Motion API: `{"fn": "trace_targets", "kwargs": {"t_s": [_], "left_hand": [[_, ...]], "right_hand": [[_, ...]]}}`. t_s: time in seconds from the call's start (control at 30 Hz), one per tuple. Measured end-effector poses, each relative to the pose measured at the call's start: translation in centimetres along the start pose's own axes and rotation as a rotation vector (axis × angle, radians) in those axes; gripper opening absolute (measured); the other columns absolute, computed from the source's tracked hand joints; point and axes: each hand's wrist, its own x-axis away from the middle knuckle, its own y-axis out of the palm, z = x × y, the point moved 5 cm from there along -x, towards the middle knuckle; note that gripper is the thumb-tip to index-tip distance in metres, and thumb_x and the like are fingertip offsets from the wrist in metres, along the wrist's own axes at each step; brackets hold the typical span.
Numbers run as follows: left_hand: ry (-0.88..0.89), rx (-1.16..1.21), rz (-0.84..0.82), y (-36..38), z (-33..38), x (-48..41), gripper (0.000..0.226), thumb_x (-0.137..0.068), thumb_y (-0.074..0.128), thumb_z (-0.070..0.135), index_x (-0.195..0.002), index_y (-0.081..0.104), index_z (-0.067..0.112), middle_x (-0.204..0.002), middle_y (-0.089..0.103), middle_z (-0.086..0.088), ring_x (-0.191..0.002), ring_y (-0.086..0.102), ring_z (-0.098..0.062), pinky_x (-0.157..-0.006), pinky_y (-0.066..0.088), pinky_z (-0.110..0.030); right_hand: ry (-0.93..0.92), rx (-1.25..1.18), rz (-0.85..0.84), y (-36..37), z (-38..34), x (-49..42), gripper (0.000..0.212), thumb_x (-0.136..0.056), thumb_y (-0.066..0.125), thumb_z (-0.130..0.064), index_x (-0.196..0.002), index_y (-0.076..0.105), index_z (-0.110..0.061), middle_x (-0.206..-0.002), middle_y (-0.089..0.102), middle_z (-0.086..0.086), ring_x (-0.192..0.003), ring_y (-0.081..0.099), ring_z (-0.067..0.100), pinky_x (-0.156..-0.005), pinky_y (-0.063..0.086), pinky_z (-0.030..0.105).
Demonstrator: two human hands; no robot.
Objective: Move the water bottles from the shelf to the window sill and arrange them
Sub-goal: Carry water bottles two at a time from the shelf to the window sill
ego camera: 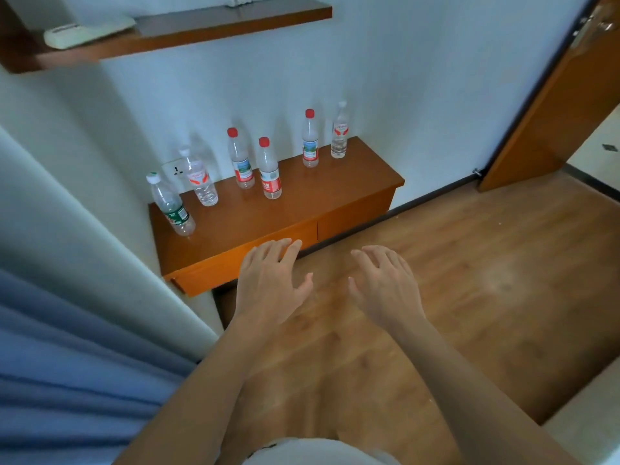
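Both hands hang in front of me with nothing in them: my left hand point(273, 283) has its fingers spread and its fingertips over the front edge of the low wooden shelf point(302, 203), and my right hand point(385, 283) floats just beside it over the wood floor point(486, 263), fingers loosely fanned, palm down.

All six water bottles stand upright on the shelf top, beyond my hands and apart from them. From my left I see the green-label bottle point(172, 206) with a white cap near the shelf's left end, then a white-cap bottle with a red-and-white label point(199, 177) close to the wall. Two red-cap bottles stand near the middle, the taller-looking red-cap bottle point(241, 161) behind and the front red-cap bottle point(270, 171) just beside it, nearest my left hand. Farther right are another red-cap bottle point(310, 140) and the far white-cap bottle point(339, 132), side by side near the wall. Each looks nearly empty, though I cannot tell the water level for sure.

Between me and the left end of the shelf hangs a blue curtain point(67, 364). A wall socket point(176, 170) shows behind the bottles. Higher up, an upper wall shelf point(218, 28) carries a white remote control point(89, 31). An open wooden door point(563, 105) stands on my right.
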Motion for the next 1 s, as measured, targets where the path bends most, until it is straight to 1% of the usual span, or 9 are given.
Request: {"fn": "trace_targets", "kwargs": {"t_s": [0.1, 0.23, 0.37, 0.53, 0.67, 0.73, 0.83, 1.0], "left_hand": [[0.016, 0.024, 0.007, 1.1, 0.6, -3.9, 0.062, -0.088, 0.045, 0.060, -0.139, 0.051, 0.025, -0.142, 0.056, 0.001, -0.132, 0.049, -0.021, -0.112, 0.038, -0.046], [0.017, 0.034, 0.021, 3.1, 1.3, -9.1, 0.058, -0.090, 0.050, 0.056, -0.141, 0.049, 0.027, -0.143, 0.053, 0.004, -0.134, 0.045, -0.018, -0.114, 0.036, -0.042], [0.030, 0.062, 0.023, 5.5, 2.2, -15.2, 0.058, -0.090, 0.054, 0.055, -0.141, 0.048, 0.028, -0.144, 0.052, 0.004, -0.135, 0.044, -0.018, -0.114, 0.035, -0.042], [0.048, 0.056, -0.005, 8.9, 2.5, -25.0, 0.062, -0.089, 0.051, 0.060, -0.143, 0.045, 0.031, -0.147, 0.049, 0.006, -0.137, 0.043, -0.019, -0.114, 0.033, -0.041], [0.052, 0.090, -0.034, 11.0, 1.9, -33.2, 0.064, -0.088, 0.051, 0.060, -0.144, 0.043, 0.030, -0.148, 0.048, 0.004, -0.137, 0.043, -0.019, -0.113, 0.037, -0.043], [0.039, 0.091, -0.054, 12.1, 1.5, -36.5, 0.064, -0.088, 0.050, 0.061, -0.144, 0.041, 0.030, -0.149, 0.047, 0.004, -0.138, 0.042, -0.020, -0.113, 0.036, -0.044], [0.027, 0.070, -0.086, 13.7, 0.8, -40.3, 0.065, -0.088, 0.050, 0.061, -0.145, 0.041, 0.030, -0.150, 0.046, 0.004, -0.138, 0.042, -0.020, -0.113, 0.037, -0.044], [-0.021, 0.033, -0.133, 15.8, -0.5, -44.0, 0.065, -0.088, 0.050, 0.062, -0.144, 0.042, 0.030, -0.149, 0.047, 0.004, -0.137, 0.044, -0.021, -0.112, 0.036, -0.044]], "right_hand": [[0.005, 0.018, 0.005, 0.8, 2.0, -3.3, 0.047, -0.088, 0.066, -0.046, -0.129, 0.060, -0.023, -0.133, 0.063, 0.003, -0.127, 0.056, 0.022, -0.107, 0.048, 0.041], [0.013, 0.045, 0.010, 2.2, 4.6, -7.6, 0.046, -0.090, 0.061, -0.044, -0.130, 0.058, -0.023, -0.133, 0.062, 0.002, -0.127, 0.054, 0.020, -0.106, 0.047, 0.040], [0.039, 0.060, 0.004, 3.5, 7.5, -12.9, 0.048, -0.091, 0.059, -0.047, -0.132, 0.056, -0.024, -0.136, 0.060, 0.001, -0.129, 0.053, 0.020, -0.108, 0.046, 0.042], [0.059, 0.104, 0.011, 4.9, 11.4, -21.5, 0.049, -0.090, 0.061, -0.051, -0.131, 0.057, -0.024, -0.133, 0.063, 0.001, -0.128, 0.054, 0.021, -0.109, 0.045, 0.042], [0.065, 0.122, 0.008, 6.4, 14.2, -29.1, 0.049, -0.089, 0.062, -0.049, -0.130, 0.059, -0.024, -0.132, 0.063, 0.002, -0.127, 0.055, 0.022, -0.108, 0.047, 0.041], [0.077, 0.116, 0.005, 7.1, 15.2, -32.5, 0.048, -0.089, 0.062, -0.048, -0.131, 0.059, -0.024, -0.134, 0.062, 0.001, -0.127, 0.054, 0.022, -0.108, 0.047, 0.041], [0.090, 0.096, -0.014, 8.2, 16.3, -36.4, 0.047, -0.088, 0.063, -0.047, -0.130, 0.059, -0.025, -0.133, 0.063, 0.002, -0.127, 0.055, 0.023, -0.106, 0.048, 0.042], [0.077, 0.056, -0.048, 10.4, 17.9, -40.8, 0.047, -0.088, 0.063, -0.045, -0.129, 0.060, -0.024, -0.132, 0.063, 0.002, -0.126, 0.056, 0.023, -0.105, 0.049, 0.043]]}}
